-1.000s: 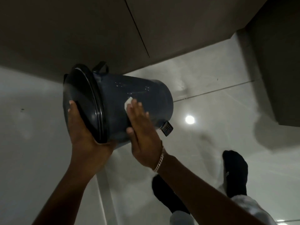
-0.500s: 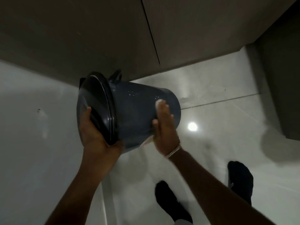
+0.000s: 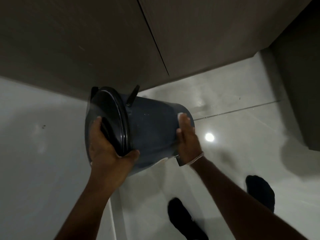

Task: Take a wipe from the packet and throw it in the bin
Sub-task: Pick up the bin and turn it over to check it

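A dark blue pedal bin is held off the floor, tipped on its side with its black lid facing left. My left hand grips the lid's rim from below. My right hand lies flat against the bin's side near its base. It presses a white wipe to the wall, and only a corner of the wipe shows past my fingertips. The wipe packet is not in view.
Brown cabinet doors stand right behind the bin. A dark unit closes off the right side. The floor is glossy pale tile. My feet in black socks stand at the lower right.
My right hand has slid with the wipe along the bin's side from near the lid toward the base. My left hand has kept its grip on the lid rim.
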